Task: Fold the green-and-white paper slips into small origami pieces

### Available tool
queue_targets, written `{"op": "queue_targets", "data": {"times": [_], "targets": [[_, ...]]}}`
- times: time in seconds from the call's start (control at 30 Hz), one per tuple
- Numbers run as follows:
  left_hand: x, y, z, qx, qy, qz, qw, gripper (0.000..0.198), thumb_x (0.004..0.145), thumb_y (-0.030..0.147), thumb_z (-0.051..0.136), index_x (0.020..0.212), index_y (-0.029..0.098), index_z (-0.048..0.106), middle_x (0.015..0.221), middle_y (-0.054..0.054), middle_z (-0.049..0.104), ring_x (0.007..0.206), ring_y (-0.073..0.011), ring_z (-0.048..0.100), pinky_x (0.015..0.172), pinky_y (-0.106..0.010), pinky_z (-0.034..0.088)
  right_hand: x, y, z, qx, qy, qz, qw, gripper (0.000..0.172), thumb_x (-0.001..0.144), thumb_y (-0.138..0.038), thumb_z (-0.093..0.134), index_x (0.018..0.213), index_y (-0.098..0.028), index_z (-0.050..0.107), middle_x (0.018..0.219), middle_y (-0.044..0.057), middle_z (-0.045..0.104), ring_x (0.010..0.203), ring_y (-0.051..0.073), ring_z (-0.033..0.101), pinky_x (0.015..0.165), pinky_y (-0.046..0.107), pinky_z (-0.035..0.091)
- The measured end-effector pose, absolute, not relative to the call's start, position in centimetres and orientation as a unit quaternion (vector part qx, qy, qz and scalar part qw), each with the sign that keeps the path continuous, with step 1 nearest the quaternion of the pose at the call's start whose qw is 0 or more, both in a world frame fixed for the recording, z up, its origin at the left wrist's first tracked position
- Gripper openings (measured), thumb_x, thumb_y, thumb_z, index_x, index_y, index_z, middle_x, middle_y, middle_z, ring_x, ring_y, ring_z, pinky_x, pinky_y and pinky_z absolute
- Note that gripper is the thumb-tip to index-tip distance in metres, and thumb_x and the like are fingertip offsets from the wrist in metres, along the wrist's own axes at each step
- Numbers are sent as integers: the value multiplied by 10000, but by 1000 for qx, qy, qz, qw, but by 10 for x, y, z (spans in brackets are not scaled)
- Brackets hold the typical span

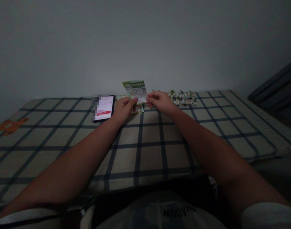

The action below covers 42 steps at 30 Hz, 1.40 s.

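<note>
A green-and-white printed paper slip (138,88), with Chinese characters and a square code, is held tilted up above the table. My left hand (124,107) is closed on its lower left part, the thumb on the front. My right hand (161,101) pinches at its lower right edge. Below my left hand, more printed slips (138,110) lie on the cloth, partly hidden by the hand. Behind and to the right of my right hand is a heap of small crumpled or folded paper pieces (183,98).
Left of my left hand lies a phone (103,109) with its screen lit and partly blurred out. A checked cloth (150,156) covers the table, which meets a pale wall (145,41). An orange figure (10,126) shows at the far left. Dark striped fabric (276,84) stands at right.
</note>
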<state>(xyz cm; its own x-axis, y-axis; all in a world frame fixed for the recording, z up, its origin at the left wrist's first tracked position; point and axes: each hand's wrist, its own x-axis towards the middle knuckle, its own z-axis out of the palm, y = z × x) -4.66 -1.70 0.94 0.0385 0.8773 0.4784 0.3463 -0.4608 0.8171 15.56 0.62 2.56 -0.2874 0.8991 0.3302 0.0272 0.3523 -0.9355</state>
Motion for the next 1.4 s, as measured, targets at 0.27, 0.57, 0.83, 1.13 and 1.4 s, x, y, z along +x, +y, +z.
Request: {"op": "queue_targets", "data": {"times": [0.27,0.57,0.83,1.13,1.4], "targets": [[-40,-12,10,570,405,599,389,413,758,558,765,924,182,730,788,-39,714,561,-113,542,487,-230,403,157,2,28,-340,-668,469,468,207,808,-312,762,958,-169,748,751,6,725,630,98,647,634,238,586],[-41,-11,4,556,393,559,473,309,699,381,828,900,157,761,882,-68,772,722,-175,702,636,-280,560,157,7,25,-350,-652,440,509,187,830,-358,726,891,-181,714,752,-4,702,630,99,617,622,236,553],[-36,-15,10,531,356,559,529,315,710,364,839,927,163,730,909,-84,782,835,-225,753,796,-365,608,156,3,27,-364,-656,437,496,154,820,-320,734,879,-180,704,721,-12,677,609,99,595,602,237,542],[-37,-13,19,480,358,572,561,247,770,196,715,1015,167,708,986,-80,775,670,-136,675,538,-227,518,159,5,23,-287,-714,414,486,304,815,-335,725,1102,-235,716,1151,52,695,865,129,659,681,243,560],[-34,-16,21,467,354,531,612,245,754,122,662,990,164,707,761,-34,727,516,-85,588,465,-183,463,158,2,24,-321,-720,353,505,323,834,-513,716,855,-191,712,989,57,683,835,139,623,649,244,543]]}}
